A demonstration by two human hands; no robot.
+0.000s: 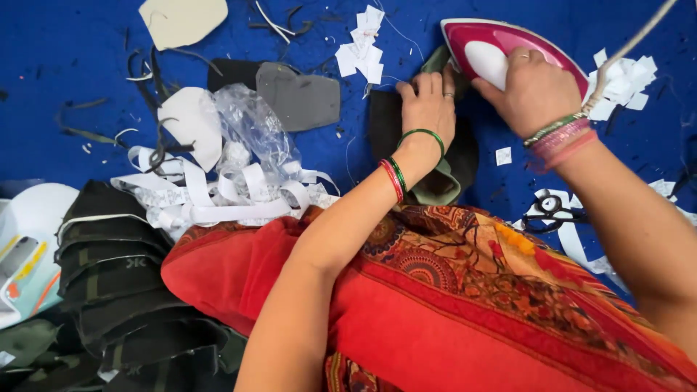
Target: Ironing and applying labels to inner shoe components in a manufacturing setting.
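My right hand (534,91) grips the white handle of a pink clothes iron (501,45), which rests on a dark green fabric piece (443,181) on the blue mat. My left hand (428,105) lies flat on that fabric just left of the iron, fingers together, pinning it down. The fabric's middle is hidden under my hands. Bangles ring both wrists. The iron's pale cord (628,47) runs off to the upper right.
A stack of dark green cut pieces (123,290) sits at lower left beside a white object (29,247). White strips (218,196), clear plastic (250,127), grey and cream cut shapes, paper scraps (363,47) and black scissors (552,212) litter the blue mat (58,65). Red patterned cloth (450,305) covers my lap.
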